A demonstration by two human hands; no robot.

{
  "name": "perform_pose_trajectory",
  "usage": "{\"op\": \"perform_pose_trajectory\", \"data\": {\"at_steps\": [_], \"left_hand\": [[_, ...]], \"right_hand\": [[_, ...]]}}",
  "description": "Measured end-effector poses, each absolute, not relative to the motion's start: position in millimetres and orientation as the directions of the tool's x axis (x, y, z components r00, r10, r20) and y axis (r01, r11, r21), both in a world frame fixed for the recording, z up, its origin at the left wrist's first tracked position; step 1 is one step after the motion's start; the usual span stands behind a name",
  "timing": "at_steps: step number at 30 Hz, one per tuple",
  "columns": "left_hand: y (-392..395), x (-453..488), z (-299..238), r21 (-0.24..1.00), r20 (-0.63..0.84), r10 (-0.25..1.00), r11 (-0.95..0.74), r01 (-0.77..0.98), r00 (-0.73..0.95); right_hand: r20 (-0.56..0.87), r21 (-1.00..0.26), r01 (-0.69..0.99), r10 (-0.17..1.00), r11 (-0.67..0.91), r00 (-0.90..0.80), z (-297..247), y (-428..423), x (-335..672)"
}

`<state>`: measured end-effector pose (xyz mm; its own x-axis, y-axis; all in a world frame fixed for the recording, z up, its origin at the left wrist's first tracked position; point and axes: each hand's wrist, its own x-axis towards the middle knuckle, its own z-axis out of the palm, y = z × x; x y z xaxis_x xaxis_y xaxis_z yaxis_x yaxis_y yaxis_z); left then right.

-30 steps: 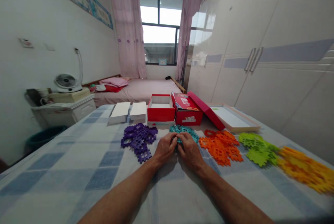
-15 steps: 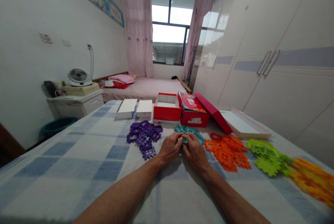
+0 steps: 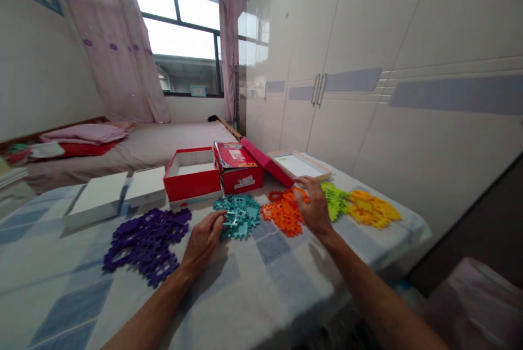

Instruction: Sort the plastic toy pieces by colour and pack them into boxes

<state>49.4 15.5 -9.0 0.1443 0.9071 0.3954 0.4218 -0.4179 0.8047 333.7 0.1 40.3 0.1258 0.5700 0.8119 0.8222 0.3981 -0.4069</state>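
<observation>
My left hand is closed at the near left edge of a pile of teal interlocking plastic pieces. Its thumb and fingers pinch a teal plastic piece, which stands out shiny against the pile. Farther right, my right hand hovers by the right side of the orange plastic pieces, fingers stretched forward and apart, nothing visible in them. Just beyond that hand lie the lime green pieces, partly hidden by it.
Purple pieces lie at left, yellow pieces at right. Behind stand two white boxes, an open red box, a printed red box, a leaning red lid and a shallow white tray on the checked tablecloth.
My hands, together over the teal pieces before, are now apart. The right one has moved right to the orange and green pieces. The view has turned to the right.
</observation>
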Motion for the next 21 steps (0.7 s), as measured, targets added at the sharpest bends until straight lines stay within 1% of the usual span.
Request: {"op": "perform_pose_trajectory", "data": {"at_steps": [1, 3, 5, 7, 8, 9, 11, 13, 17, 21], "left_hand": [[15.0, 49.6, -8.5, 0.807, 0.392, 0.909, -0.412, 0.423, 0.14], [14.8, 50.0, -7.7, 0.809, 0.382, 0.915, -0.401, 0.43, 0.134], [15.5, 50.0, -7.8, 0.812, 0.373, 0.918, -0.392, 0.433, 0.131], [16.5, 49.4, -8.5, 0.813, 0.368, 0.921, -0.385, 0.438, 0.126], [17.1, 49.0, -9.0, 0.813, 0.366, 0.922, -0.382, 0.44, 0.125], [17.5, 48.5, -9.4, 0.813, 0.363, 0.924, -0.379, 0.443, 0.124], [18.1, 47.7, -9.9, 0.81, 0.359, 0.925, -0.375, 0.451, 0.126], [18.5, 47.2, -10.1, 0.804, 0.359, 0.925, -0.376, 0.46, 0.127], [18.8, 47.3, -9.4, 0.796, 0.363, 0.924, -0.376, 0.474, 0.123], [18.4, 48.2, -7.9, 0.795, 0.368, 0.923, -0.376, 0.477, 0.115]], "right_hand": [[0.812, -0.398, 0.873, 0.552, 0.283, 0.191, 40.7, -1.6, 365.2], [0.761, -0.418, 0.908, 0.537, -0.026, 0.365, 36.5, -6.8, 429.4], [0.663, -0.455, 0.826, 0.494, -0.333, 0.563, 27.9, -14.4, 487.0], [0.533, -0.47, 0.698, 0.457, -0.54, 0.712, 17.8, -22.2, 531.0], [0.454, -0.474, 0.637, 0.452, -0.607, 0.768, 13.0, -25.2, 546.7], [0.368, -0.479, 0.587, 0.457, -0.653, 0.809, 8.6, -27.0, 558.4], [0.22, -0.489, 0.538, 0.5, -0.686, 0.838, 1.8, -26.7, 571.3], [0.144, -0.493, 0.547, 0.557, -0.677, 0.818, -2.8, -22.2, 574.1], [0.149, -0.452, 0.596, 0.603, -0.664, 0.784, -7.9, -9.7, 567.5], [0.194, -0.408, 0.626, 0.607, -0.665, 0.771, -11.2, -3.4, 561.6]]}}
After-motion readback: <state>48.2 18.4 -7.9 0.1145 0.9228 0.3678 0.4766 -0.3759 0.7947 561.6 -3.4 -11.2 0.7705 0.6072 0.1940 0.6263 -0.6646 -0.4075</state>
